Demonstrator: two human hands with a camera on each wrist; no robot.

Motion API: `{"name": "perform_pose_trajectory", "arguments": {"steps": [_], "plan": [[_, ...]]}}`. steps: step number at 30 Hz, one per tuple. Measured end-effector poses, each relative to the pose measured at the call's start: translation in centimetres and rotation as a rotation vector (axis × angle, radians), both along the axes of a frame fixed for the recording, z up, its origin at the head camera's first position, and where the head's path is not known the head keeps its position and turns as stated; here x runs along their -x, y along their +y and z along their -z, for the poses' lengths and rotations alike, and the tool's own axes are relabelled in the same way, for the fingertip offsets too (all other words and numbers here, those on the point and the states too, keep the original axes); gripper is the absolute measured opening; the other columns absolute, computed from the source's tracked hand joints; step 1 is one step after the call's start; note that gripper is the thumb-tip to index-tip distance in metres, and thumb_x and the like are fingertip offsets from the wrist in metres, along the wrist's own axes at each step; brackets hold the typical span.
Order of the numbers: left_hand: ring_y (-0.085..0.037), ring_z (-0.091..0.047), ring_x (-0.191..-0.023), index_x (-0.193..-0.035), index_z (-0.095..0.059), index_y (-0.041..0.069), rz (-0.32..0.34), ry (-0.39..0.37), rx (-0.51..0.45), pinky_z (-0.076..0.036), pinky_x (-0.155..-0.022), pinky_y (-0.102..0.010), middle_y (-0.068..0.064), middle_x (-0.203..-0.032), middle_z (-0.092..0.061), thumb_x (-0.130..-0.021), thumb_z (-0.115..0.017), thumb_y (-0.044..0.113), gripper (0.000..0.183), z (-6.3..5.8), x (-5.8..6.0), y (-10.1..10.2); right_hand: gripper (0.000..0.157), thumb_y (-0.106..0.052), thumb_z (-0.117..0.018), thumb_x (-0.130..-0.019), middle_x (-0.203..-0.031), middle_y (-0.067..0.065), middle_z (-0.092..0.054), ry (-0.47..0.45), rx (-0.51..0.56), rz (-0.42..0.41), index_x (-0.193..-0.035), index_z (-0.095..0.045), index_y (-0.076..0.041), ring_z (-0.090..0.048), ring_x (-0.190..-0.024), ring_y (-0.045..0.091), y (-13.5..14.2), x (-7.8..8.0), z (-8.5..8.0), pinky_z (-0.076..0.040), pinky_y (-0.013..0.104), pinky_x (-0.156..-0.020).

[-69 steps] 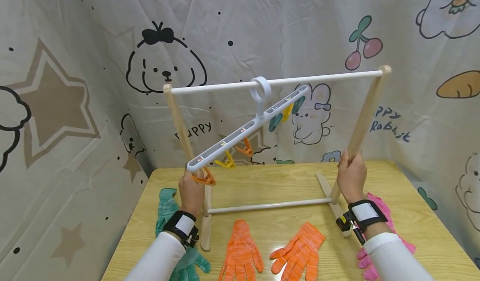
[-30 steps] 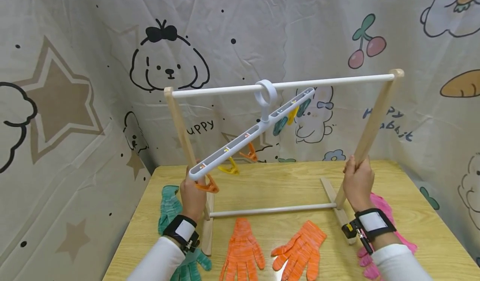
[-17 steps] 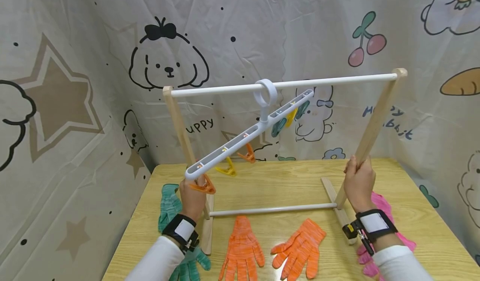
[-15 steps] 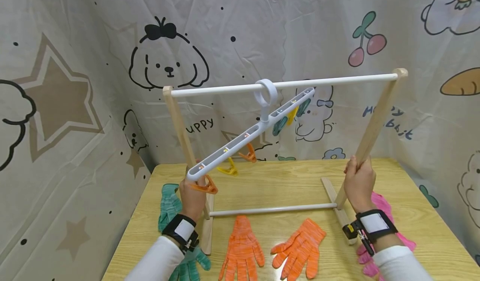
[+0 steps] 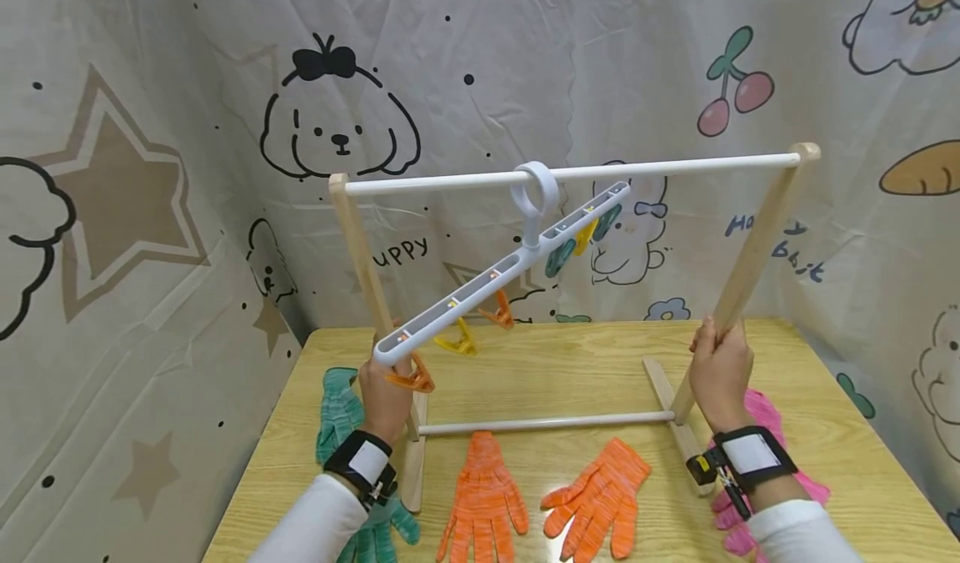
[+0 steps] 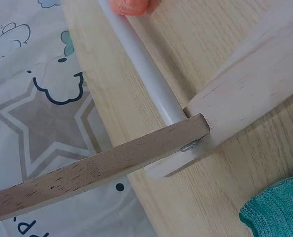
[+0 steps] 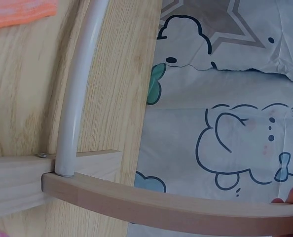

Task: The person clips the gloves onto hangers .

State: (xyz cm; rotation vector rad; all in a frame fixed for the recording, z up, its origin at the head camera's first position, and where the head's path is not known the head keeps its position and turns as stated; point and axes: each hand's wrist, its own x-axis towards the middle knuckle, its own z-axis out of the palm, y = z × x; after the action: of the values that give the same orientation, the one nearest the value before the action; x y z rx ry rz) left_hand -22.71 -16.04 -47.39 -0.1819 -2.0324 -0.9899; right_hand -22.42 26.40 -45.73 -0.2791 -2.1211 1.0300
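Note:
A drying rack of pale wood with white rods point(image 5: 450, 182) stands on the table. My left hand point(image 5: 386, 396) grips its left upright point(image 5: 360, 254), partly behind an orange clip. My right hand point(image 5: 720, 375) holds the right upright point(image 5: 757, 246) the same way. From the top rod hangs a pale grey clip hanger point(image 5: 480, 288) by its ring, turned at an angle to the rod. Orange, yellow and teal clips point(image 5: 497, 310) dangle from it with nothing in them. In the wrist views the uprights meet the feet point(image 6: 245, 94) and the lower rod point(image 7: 80, 94).
Two orange gloves point(image 5: 483, 505) point(image 5: 600, 500) lie in front of the rack's lower rod. A teal glove point(image 5: 341, 413) is by the left foot, a pink glove point(image 5: 765, 413) by the right. Patterned cloth point(image 5: 480, 46) rises behind the wooden table point(image 5: 540, 379).
Both hands keep their grip on the uprights. Since the oldest frame, the rack's top right corner and my right hand have shifted rightward in view; lately the rack has barely moved.

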Motion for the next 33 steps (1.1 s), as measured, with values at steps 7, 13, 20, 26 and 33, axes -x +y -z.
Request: {"name": "perform_pose_trajectory", "arguments": {"steps": [7, 13, 20, 26, 33], "plan": [[-0.009, -0.047, -0.049, -0.128, -0.057, 0.004, 0.030, 0.011, -0.022, -0.041, -0.042, -0.026, -0.003, -0.063, -0.054, -0.098, -0.045, 0.017, 0.035, 0.3, 0.0, -0.1, 0.031, -0.030, -0.038, -0.100, -0.070, 0.012, -0.059, -0.002, -0.006, 0.006, -0.096, -0.050, -0.002, -0.049, -0.053, 0.008, -0.2, -0.2, -0.2, -0.037, 0.017, -0.043], [-0.015, -0.052, -0.050, -0.129, -0.056, 0.010, -0.017, -0.022, 0.015, -0.044, -0.044, -0.033, -0.007, -0.065, -0.058, -0.096, -0.048, 0.014, 0.034, 0.4, 0.3, -0.3, 0.030, -0.030, -0.039, -0.100, -0.071, 0.010, -0.058, 0.012, -0.001, 0.004, -0.096, -0.050, -0.002, -0.050, -0.055, 0.004, -0.1, -0.2, -0.1, -0.038, 0.016, -0.044], [-0.024, -0.058, -0.061, -0.127, -0.055, 0.011, -0.026, -0.070, -0.018, -0.046, -0.051, -0.042, -0.015, -0.071, -0.063, -0.072, -0.051, -0.010, 0.059, 0.1, -0.3, -0.3, 0.029, -0.029, -0.038, -0.100, -0.070, 0.008, -0.058, 0.022, -0.007, 0.001, -0.097, -0.050, -0.003, -0.049, -0.055, 0.003, -0.1, -0.2, 0.1, -0.038, 0.016, -0.044], [-0.015, -0.052, -0.052, -0.132, -0.052, 0.013, 0.004, -0.097, -0.011, -0.046, -0.046, -0.034, -0.007, -0.065, -0.057, -0.088, -0.051, 0.000, 0.046, -0.1, -0.5, -0.4, 0.028, -0.028, -0.039, -0.100, -0.069, 0.008, -0.058, 0.024, -0.014, -0.002, -0.096, -0.050, -0.002, -0.048, -0.053, 0.002, -0.1, -0.4, 0.2, -0.038, 0.017, -0.044], [-0.008, -0.052, -0.054, -0.134, -0.052, 0.013, 0.076, -0.113, -0.071, -0.045, -0.046, -0.024, -0.002, -0.068, -0.057, -0.099, -0.043, 0.029, 0.040, -0.3, -0.7, -0.2, 0.028, -0.028, -0.039, -0.100, -0.070, 0.007, -0.058, 0.029, -0.031, -0.013, -0.096, -0.051, -0.003, -0.048, -0.055, 0.001, 0.0, -0.4, 0.1, -0.037, 0.016, -0.045]]}}
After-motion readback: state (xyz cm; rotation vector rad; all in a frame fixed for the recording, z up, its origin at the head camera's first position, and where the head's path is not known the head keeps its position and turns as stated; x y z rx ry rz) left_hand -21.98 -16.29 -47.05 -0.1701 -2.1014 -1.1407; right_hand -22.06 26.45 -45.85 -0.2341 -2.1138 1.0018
